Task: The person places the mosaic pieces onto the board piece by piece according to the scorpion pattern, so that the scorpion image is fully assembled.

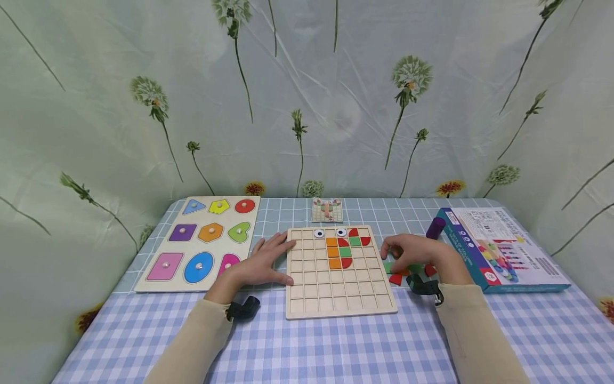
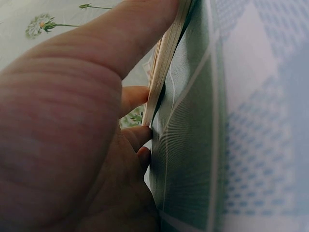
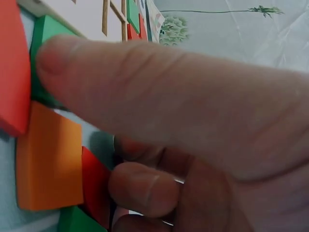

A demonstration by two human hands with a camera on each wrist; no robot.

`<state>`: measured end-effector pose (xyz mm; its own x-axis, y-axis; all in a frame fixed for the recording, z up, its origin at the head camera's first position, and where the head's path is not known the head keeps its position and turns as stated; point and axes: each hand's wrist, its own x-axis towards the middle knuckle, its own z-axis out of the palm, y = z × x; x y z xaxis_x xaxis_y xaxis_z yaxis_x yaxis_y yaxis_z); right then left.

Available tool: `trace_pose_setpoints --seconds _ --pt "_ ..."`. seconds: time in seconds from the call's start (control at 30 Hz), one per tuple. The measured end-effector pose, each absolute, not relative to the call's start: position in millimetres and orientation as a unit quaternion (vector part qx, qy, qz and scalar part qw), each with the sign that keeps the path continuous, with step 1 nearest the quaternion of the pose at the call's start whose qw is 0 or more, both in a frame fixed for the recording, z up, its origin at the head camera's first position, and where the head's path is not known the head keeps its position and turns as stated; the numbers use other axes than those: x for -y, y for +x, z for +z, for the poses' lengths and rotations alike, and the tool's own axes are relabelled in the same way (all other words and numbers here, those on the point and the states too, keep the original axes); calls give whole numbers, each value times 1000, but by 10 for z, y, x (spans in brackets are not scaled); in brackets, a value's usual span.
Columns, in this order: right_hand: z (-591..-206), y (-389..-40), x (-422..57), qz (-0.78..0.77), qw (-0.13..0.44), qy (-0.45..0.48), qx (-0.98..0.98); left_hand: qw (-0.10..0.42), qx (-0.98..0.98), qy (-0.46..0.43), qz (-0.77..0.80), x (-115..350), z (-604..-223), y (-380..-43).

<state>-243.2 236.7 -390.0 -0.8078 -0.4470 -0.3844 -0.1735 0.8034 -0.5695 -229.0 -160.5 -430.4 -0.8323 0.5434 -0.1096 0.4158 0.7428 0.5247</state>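
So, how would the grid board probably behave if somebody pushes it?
The grid board looks like stiff wood, judging by its straight, solid edge. Lying flat and wide, it would probably slide rather than tip. Its coloured pieces sit in grid squares, so they may travel along, though a jolt could shift them.

Behind the table (image 1: 268, 352) we've got a pale grey-green curtain (image 1: 345, 160), creased, printed with long-stemmed dandelions (image 1: 412, 74). We see it wrap round the table's left and right sides too. Orange-red flower prints (image 1: 254, 188) sit low, just past the table's far edge. Blue-white checked cloth (image 1: 129, 320) on its near part, grey-green gridded cloth (image 1: 280, 208) on the far part. Light's soft, fairly even.
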Motion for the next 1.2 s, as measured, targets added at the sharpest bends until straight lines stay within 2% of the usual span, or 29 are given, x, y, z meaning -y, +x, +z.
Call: trace_pose_setpoints --seconds 0.47,1.07,1.2 --pt "-3931 -2456 -2363 -275 238 -158 -918 131 -926 252 250 1596 -4303 -2276" --pt "-3900 -2469 -2200 -310 145 -157 -926 131 -925 251 253 1595 -4301 -2276" --pt "-3908 -2479 -2100 -337 141 -140 -920 131 -925 250 254 1592 -4291 -2275"
